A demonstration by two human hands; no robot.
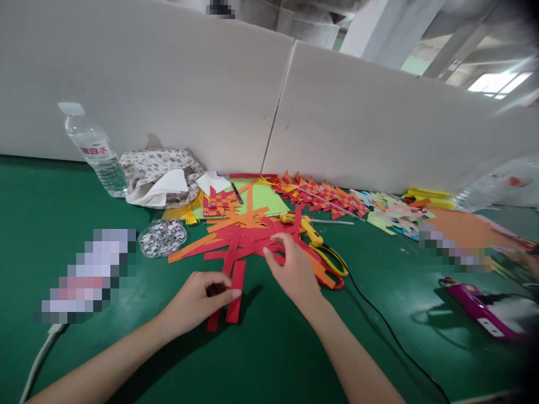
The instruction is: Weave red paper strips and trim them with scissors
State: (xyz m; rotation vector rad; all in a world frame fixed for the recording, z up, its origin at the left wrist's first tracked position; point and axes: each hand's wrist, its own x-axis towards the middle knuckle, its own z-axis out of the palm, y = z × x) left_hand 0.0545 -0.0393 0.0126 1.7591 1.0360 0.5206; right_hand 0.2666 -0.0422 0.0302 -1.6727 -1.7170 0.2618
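My left hand (202,300) pinches a short red paper strip (238,275) between thumb and fingers, above the green table. A longer red strip (231,252) runs beside it, passing behind my fingers. My right hand (292,269) hovers at the near edge of a loose pile of red strips (256,238); its thumb and forefinger are apart with nothing between them. Orange strips (191,248) stick out from under the red ones. A yellow glue gun (309,231) lies just beyond my right hand, and orange-and-yellow handled scissors (337,280) are partly covered to its right.
A bag of googly eyes (163,238), a phone (90,275) and a water bottle (96,151) are on the left. Woven paper fish (320,196) line the white partition (189,84). A black cord (379,317) runs across the right, near a purple power strip (480,311).
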